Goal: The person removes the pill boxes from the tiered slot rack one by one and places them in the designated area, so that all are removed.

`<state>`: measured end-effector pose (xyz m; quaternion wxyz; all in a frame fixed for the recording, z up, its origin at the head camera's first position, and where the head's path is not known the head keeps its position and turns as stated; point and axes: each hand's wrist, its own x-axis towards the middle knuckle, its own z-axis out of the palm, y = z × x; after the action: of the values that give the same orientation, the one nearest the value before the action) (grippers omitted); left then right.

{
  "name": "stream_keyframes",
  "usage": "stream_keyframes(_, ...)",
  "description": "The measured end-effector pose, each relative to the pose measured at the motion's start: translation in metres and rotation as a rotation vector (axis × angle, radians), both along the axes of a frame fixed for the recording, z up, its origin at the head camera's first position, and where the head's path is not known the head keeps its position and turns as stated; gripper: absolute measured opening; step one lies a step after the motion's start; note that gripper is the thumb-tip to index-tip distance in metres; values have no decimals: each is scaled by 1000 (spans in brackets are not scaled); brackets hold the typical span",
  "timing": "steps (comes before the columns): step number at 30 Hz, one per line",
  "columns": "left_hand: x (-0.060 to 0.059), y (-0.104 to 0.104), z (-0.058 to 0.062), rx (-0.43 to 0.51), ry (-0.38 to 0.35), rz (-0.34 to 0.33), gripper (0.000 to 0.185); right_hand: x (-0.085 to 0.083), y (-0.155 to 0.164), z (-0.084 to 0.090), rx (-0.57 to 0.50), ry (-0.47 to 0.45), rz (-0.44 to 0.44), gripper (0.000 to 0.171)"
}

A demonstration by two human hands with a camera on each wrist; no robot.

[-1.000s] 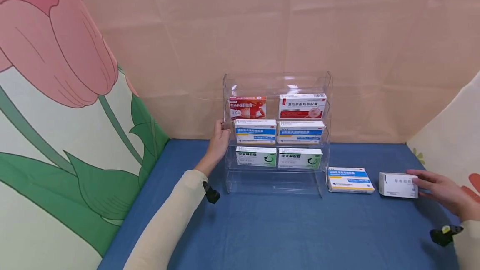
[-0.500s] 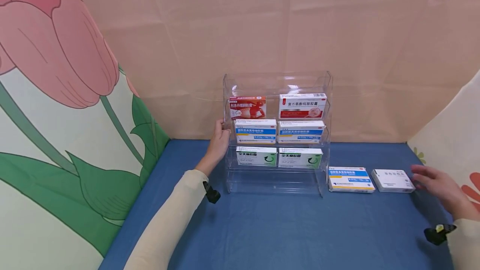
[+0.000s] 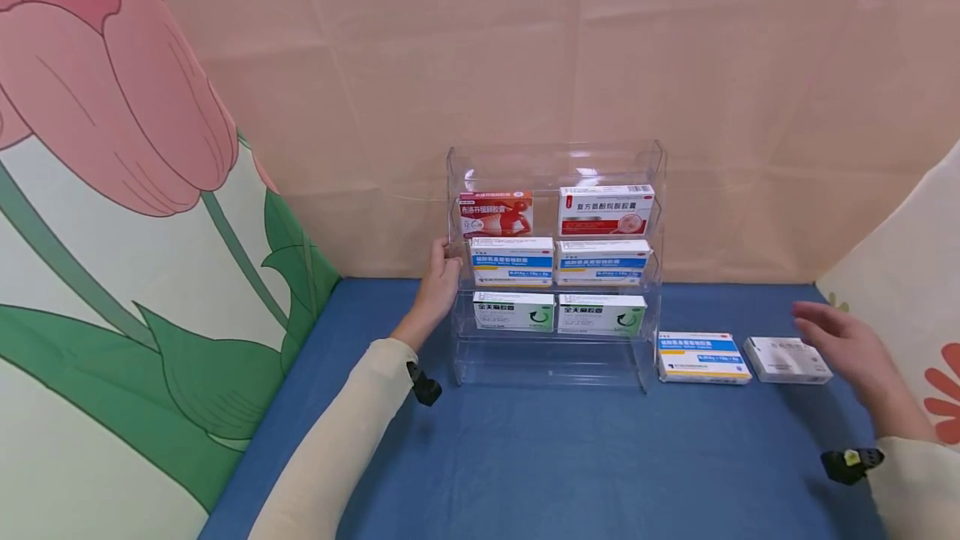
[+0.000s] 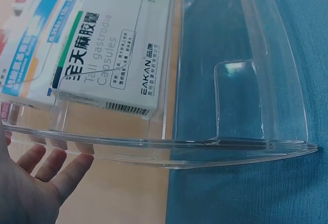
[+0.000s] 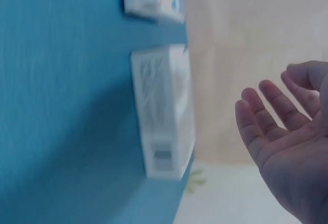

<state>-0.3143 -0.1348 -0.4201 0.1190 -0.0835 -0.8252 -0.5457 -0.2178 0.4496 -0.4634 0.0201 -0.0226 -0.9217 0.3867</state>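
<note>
Just left of right grip (image 3: 843, 348): white box (image 3: 787, 359).

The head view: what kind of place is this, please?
Probably a staged tabletop mock-up of a pharmacy shelf, not a real shop: a clear acrylic rack holds medicine boxes, on a blue cloth, with printed fabric backdrops around it.

Free room and obstacles. The clear rack (image 3: 553, 269) stands at the table's (image 3: 555, 465) far edge; boxes fill three tiers, the lowest tier is open. The left hand (image 3: 437, 280) rests against its left wall. Toward the right edge, a blue-striped box (image 3: 702, 357) and a white box (image 3: 786, 359) lie just beside each other; the right hand (image 3: 843, 348) hovers beside them. The near half is bare cloth.
</note>
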Motion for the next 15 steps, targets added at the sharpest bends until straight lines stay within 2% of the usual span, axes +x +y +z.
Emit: stream_keyframes(15, -1, 1, -1, 22, -5, -8, 44, 1, -66, 25, 29, 110, 26, 61)
